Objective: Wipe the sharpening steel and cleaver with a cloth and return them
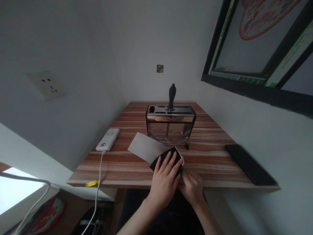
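Observation:
A broad, pale grey cleaver blade (146, 147) lies slantwise low over the table, its free end pointing away to the left. Across its near end is a dark cloth (158, 161) with a white edge. My left hand (166, 178) presses on that cloth, fingers spread over it and thumb out of sight. Close beside it, my right hand (192, 186) is closed at the cleaver's near end, where the handle is mostly hidden. Just behind the blade stands a clear-sided knife block (170, 130) with a metal top, and one black handle (172, 94) sticks up from it.
On the wood-grain table (127, 166), a white power bank (108, 139) with a white cable (99, 174) sits at left. A black phone-like slab (250, 164) lies at the right edge. Yellow tape (92, 183) marks the front edge. Walls close in the sides and back.

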{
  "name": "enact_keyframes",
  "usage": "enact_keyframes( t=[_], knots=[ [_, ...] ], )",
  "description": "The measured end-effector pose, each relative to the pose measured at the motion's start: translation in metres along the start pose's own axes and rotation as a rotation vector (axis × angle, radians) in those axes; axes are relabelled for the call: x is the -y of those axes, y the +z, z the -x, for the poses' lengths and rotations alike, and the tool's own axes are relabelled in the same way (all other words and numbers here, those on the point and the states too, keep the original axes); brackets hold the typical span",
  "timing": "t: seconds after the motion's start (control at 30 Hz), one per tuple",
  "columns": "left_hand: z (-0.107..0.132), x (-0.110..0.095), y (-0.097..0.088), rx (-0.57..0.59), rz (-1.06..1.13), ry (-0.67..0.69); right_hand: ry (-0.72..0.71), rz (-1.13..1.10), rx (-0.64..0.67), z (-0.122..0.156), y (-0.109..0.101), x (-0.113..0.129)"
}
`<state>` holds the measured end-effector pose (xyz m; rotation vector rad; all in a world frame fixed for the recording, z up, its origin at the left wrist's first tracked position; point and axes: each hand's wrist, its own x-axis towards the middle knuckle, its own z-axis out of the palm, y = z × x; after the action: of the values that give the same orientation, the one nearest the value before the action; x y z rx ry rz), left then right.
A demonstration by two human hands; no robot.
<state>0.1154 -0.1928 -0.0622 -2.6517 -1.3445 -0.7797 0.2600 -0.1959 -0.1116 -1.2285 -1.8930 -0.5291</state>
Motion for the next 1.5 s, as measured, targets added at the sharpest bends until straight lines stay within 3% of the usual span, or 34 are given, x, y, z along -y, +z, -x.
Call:
enact_keyframes(
  t=[0.27, 0.43, 0.8, 1.13, 1.37, 1.5],
  knots=[
    [0.001, 0.001, -0.003, 0.037, -0.02, 0.029, -0.023, 0.008, -0.018, -0.002, -0.002, 0.001],
    [0.001, 0.008, -0.006, 0.0, -0.064, -0.001, -0.017, 0.014, -0.02, -0.001, -0.002, 0.002],
    [-0.005, 0.059, -0.017, -0.176, -0.153, -0.24, -0.023, 0.014, -0.002, -0.002, -0.002, 0.003],
    [-0.009, 0.093, -0.024, -0.307, -0.137, -0.348, -0.027, -0.002, 0.002, -0.007, -0.006, 0.004],
    [-0.011, 0.107, -0.031, -0.31, -0.007, -0.408, -0.003, 0.011, 0.046, -0.008, -0.008, 0.005],
    [-0.011, 0.126, -0.034, -0.322, 0.265, -0.516, 0.022, 0.002, 0.077, -0.009, -0.008, 0.005]
  ],
)
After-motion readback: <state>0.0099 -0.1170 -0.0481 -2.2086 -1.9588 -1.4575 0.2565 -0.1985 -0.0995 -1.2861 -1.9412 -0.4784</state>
